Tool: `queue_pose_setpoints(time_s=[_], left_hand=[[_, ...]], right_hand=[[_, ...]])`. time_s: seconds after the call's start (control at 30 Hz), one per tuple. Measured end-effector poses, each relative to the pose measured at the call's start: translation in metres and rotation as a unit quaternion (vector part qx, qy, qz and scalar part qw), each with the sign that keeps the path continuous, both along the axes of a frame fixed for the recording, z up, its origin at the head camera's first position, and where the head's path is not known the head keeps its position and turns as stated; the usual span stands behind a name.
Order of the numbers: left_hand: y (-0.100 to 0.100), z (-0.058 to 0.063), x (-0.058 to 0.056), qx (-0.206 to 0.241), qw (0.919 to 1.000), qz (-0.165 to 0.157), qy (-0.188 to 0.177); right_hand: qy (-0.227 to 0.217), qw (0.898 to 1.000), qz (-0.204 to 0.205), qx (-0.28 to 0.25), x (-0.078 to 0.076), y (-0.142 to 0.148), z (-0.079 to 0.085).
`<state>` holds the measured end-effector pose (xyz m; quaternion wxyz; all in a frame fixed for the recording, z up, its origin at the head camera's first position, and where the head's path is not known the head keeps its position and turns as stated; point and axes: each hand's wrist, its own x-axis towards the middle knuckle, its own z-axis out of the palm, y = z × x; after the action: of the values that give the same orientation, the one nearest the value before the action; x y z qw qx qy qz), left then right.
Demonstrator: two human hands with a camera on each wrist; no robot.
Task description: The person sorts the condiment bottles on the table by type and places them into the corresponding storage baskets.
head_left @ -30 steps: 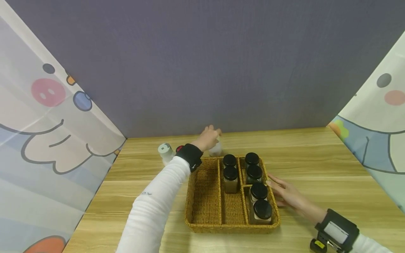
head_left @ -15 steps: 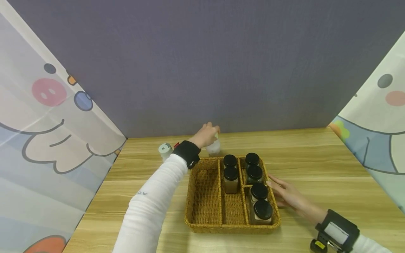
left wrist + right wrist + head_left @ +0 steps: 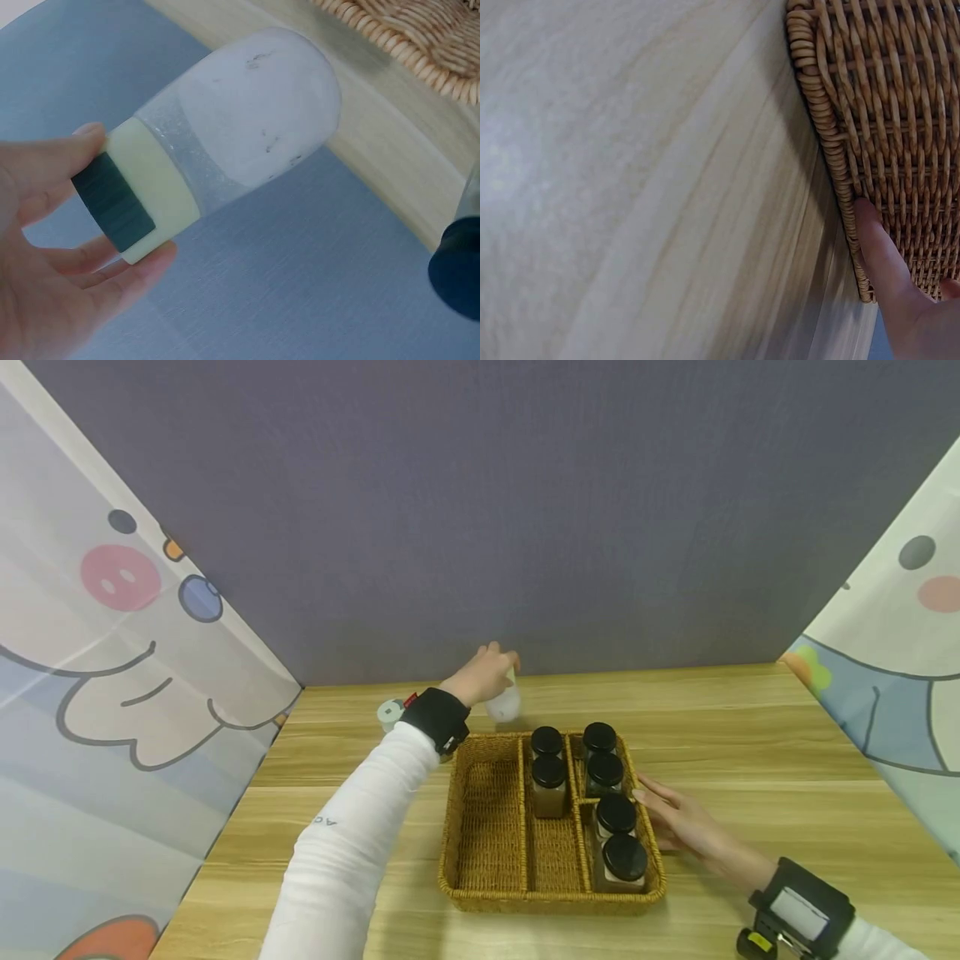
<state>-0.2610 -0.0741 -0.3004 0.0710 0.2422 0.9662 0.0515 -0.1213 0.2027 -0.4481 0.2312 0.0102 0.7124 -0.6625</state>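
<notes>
Bottle point(image 3: 503, 703), clear and round-ended, with white contents and a pale-green cap bearing a dark-green panel, hangs cap-upward behind a brown woven wicker basket point(image 3: 555, 897); the left hand's grip point(image 3: 480, 675) pinches it by the cap between thumb and fingers. The right hand's grip point(image 3: 678, 820) is unclenched, fingers resting against the basket's right outer wall. Six black-lidded jars point(image 3: 624, 857) stand inside: two in the middle compartment, two back-right, two front-right. Beyond the basket's far left corner are a pale-capped container point(image 3: 389, 713) and a partly hidden small red object point(image 3: 410, 699). Pale wood-grain counter point(image 3: 757, 760), banded lengthwise, carries the basket and meets a grey-blue fabric-textured wall point(image 3: 480, 527) at the back. White panels point(image 3: 120, 693) printed with cartoon figures flank both sides, a pink snout showing on the left.
</notes>
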Motion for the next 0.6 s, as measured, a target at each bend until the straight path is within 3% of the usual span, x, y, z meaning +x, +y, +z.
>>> queue_pose_setpoints(time_s=[0.6], left_hand=[[0.000, 0.012, 0.015, -0.013, 0.9998, -0.014, -0.008]], right_hand=[[-0.005, 1.000, 0.010, 0.001, -0.001, 0.002, 0.002]])
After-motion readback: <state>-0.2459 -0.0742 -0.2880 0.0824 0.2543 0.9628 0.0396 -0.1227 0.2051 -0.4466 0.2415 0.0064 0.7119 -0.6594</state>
